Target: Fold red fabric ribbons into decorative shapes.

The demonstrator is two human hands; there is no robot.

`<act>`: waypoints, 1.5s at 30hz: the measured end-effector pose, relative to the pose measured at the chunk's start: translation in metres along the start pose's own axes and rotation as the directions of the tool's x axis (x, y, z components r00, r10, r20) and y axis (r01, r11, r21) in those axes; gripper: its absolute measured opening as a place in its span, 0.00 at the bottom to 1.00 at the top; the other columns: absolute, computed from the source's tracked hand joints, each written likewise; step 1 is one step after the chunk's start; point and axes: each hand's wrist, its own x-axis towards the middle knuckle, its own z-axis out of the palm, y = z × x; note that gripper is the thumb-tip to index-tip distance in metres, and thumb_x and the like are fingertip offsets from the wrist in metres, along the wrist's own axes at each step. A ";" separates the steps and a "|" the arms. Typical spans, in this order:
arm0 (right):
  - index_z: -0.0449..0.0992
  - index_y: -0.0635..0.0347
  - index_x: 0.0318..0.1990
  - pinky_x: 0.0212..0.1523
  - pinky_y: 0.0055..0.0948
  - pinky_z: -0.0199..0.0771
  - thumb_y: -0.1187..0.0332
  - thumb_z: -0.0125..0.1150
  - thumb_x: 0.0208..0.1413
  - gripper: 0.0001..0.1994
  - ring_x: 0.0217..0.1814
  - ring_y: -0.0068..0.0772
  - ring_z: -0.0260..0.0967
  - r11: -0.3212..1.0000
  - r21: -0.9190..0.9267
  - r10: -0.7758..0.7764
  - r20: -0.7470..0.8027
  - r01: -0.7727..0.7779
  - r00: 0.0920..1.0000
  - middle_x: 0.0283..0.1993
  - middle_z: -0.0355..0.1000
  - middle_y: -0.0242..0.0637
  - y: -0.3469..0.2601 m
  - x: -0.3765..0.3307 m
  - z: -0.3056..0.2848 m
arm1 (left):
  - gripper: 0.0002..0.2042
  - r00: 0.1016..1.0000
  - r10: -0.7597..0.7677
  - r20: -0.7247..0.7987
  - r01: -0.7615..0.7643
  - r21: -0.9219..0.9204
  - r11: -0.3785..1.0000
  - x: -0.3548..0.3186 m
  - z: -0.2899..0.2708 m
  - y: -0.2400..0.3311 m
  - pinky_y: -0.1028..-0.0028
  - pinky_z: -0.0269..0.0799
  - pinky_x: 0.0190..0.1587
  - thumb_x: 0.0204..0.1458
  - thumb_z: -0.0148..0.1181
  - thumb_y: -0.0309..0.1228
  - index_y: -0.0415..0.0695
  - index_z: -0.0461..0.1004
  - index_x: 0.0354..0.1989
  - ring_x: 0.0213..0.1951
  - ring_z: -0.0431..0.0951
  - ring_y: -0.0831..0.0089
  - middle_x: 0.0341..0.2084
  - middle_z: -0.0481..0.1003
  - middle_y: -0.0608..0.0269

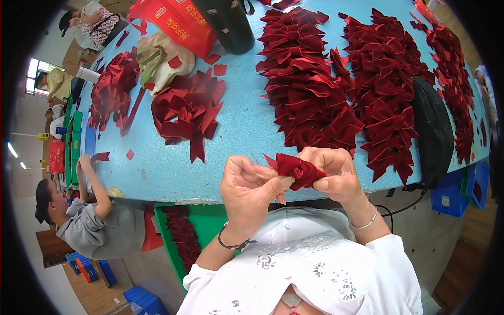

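A dark red velvet bow [297, 171] is pinched between my two hands above the table's near edge. My left hand [251, 184] grips its left side between thumb and fingers. On its other side, my right hand [336, 173] holds the bow with thumb and curled fingers. A thin line, perhaps a thread or needle, shows faintly by my left fingers. Just beyond my hands, a long row of finished-looking red bows [302, 79] lies piled on the blue table [236, 126]. A second row of bows [380, 84] lies to its right.
Loose red ribbon pieces [186, 110] lie at left, near a cloth bag [165, 63], a red bag [176, 23] and a dark tumbler [228, 26]. A black pouch [431, 134] stands right. A green bin [212, 218] holds bows below the edge. Another person [92, 218] works at left.
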 end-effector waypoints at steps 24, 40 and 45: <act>0.62 0.64 0.20 0.26 0.20 0.57 0.81 0.54 0.35 0.07 0.28 0.21 0.58 0.650 -0.760 -0.054 -0.059 -0.010 0.997 0.29 0.66 0.37 -0.024 0.003 0.026 | 0.06 0.945 0.298 0.137 -0.317 0.608 0.728 -0.006 -0.001 -0.011 0.83 0.71 0.26 0.49 0.61 0.19 0.33 0.72 0.34 0.25 0.73 0.81 0.32 0.74 0.57; 0.66 0.64 0.26 0.38 0.24 0.64 0.72 0.53 0.40 0.05 0.34 0.26 0.64 0.993 -0.094 0.037 -0.279 -0.066 0.960 0.33 0.68 0.38 -0.006 0.000 0.008 | 0.09 0.915 0.378 0.143 -0.393 0.524 0.755 -0.007 0.006 -0.004 0.82 0.72 0.28 0.52 0.56 0.18 0.32 0.71 0.42 0.27 0.73 0.79 0.38 0.74 0.52; 0.68 0.64 0.30 0.40 0.25 0.65 0.70 0.53 0.40 0.08 0.34 0.27 0.64 0.977 0.210 0.072 -0.224 -0.024 0.972 0.33 0.69 0.39 -0.001 0.000 -0.001 | 0.11 0.950 0.312 -0.021 -0.287 0.336 0.897 -0.006 -0.001 -0.002 0.81 0.73 0.29 0.50 0.57 0.16 0.33 0.72 0.43 0.30 0.74 0.78 0.41 0.73 0.50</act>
